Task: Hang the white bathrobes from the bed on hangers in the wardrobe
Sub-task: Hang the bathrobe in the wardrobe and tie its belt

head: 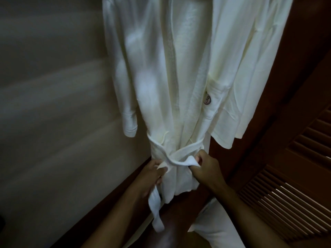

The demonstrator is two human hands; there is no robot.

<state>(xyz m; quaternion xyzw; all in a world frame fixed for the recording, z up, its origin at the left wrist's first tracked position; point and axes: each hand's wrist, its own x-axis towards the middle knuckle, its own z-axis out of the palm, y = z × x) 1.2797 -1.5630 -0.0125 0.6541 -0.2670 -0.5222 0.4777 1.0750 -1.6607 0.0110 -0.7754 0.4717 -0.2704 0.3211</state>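
Note:
A white bathrobe (161, 72) hangs in front of me inside the wardrobe, its hanger out of view above. A second white bathrobe (250, 68) hangs right beside it, partly behind it. The front robe's white belt (176, 159) is crossed around its waist. My left hand (152, 176) grips one belt end, which trails down below my fingers. My right hand (204, 166) pinches the other belt end close to the crossing. A small round logo (207, 100) shows on the front robe's chest pocket.
The pale wardrobe back wall (53, 104) fills the left side. A dark wooden louvred door (295, 185) stands at the right. A brown wooden floor panel (179, 221) lies below. More white cloth (215, 228) shows at the bottom.

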